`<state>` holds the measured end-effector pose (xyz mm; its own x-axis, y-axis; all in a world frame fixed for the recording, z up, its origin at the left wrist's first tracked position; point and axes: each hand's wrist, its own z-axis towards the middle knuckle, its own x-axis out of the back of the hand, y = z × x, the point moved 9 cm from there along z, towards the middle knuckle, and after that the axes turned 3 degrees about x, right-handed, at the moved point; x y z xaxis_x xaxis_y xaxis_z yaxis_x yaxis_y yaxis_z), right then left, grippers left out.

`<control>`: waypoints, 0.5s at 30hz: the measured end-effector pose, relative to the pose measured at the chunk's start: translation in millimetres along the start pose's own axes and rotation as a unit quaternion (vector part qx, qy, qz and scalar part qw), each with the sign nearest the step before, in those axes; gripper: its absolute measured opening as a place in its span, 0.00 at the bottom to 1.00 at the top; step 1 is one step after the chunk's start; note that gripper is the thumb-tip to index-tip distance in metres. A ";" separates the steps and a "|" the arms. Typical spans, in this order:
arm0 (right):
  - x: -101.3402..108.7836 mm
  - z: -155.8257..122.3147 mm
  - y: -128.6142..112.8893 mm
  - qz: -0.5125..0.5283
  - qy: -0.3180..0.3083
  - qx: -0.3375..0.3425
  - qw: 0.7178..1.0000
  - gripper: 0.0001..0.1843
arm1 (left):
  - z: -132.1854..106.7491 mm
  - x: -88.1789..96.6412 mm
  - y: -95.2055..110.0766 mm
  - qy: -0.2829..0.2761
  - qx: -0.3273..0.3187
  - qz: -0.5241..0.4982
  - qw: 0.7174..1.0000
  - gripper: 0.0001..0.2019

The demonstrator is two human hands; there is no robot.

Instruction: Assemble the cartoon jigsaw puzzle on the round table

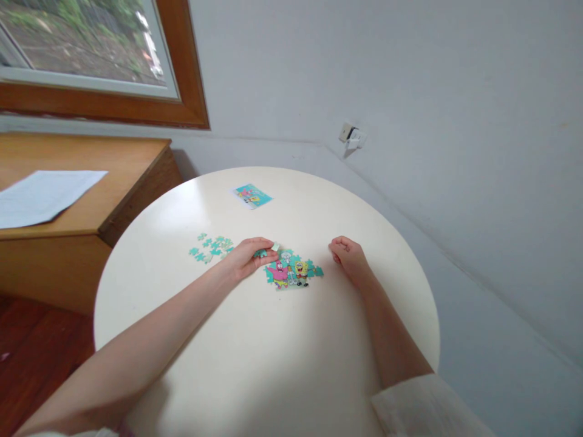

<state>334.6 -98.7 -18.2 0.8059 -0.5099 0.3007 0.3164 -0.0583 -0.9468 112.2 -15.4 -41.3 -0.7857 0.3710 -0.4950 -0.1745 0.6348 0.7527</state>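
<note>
A partly joined jigsaw puzzle [300,273] with cartoon figures on a turquoise ground lies on the round white table. At its upper left edge, my left hand [250,256] pinches a small pale puzzle piece [276,246] between thumb and fingers. Turquoise shows beneath the thumb, partly covered by the fingers. My right hand [350,260] rests on the table to the right of the puzzle, apart from it, fingers curled into a loose fist with nothing visible in them. Several loose puzzle pieces [215,246] are scattered to the left of my left hand.
A small picture card [252,196] lies toward the far side of the round table [255,364]. To the left stands a wooden cabinet [132,158] with a white sheet [50,194] on it. A wall socket with a plug [354,138] is on the wall behind.
</note>
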 end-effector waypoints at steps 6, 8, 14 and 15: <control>-0.5 0.0 0.9 0.004 -0.001 0.000 1.000 0.09 | -0.4 -0.8 -2.0 0.002 0.005 -0.003 1.000 0.11; -0.9 0.3 1.7 0.006 -0.003 0.003 1.000 0.09 | -0.2 -0.7 -2.5 0.002 0.005 -0.005 1.000 0.11; -0.9 0.5 1.5 -0.007 -0.006 0.009 1.000 0.09 | 0.9 -0.5 -4.0 -0.003 0.008 -0.010 1.000 0.11; -1.1 0.4 1.5 -0.007 -0.007 0.008 1.000 0.09 | 1.0 -0.2 -4.2 -0.002 0.009 -0.009 1.000 0.11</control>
<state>334.4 -97.9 -19.9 0.8080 -0.4971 0.3162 0.3364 -0.0513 -0.9403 113.6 -17.5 -44.8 -0.7795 0.3622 -0.5110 -0.1788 0.6533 0.7357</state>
